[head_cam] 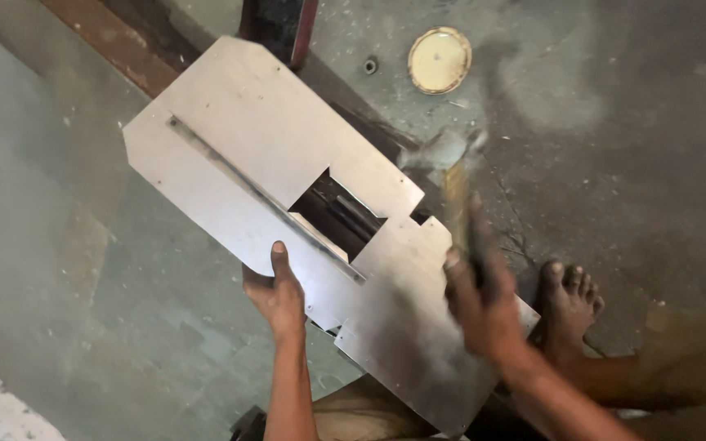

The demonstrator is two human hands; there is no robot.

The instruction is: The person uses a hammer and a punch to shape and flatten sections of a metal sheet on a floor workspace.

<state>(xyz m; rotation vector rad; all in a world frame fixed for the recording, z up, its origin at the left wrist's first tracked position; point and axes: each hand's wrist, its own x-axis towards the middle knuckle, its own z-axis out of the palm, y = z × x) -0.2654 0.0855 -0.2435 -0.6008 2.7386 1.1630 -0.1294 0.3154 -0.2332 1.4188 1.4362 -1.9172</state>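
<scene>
Left hand [278,296] grips flat steel sheet [288,196] w/ notch; right hand [484,306] clamps blurred, prob. hammer [455,192].

The metal sheet [247,155] across the middle of the frame is pale silver-grey, plain and matte, with one darker grey line running along it and a near-black rectangular cut-out. The hammer [451,175] right of centre shows a dull grey head and a yellowish-tan handle, both blurred. The round lid [440,60] at the upper centre is cream with a thin golden rim. The floor [631,122] is mottled grey, greenish on the left and darker with pale smudges on the right. A beam [116,41] at the upper left is rusty brown.
</scene>
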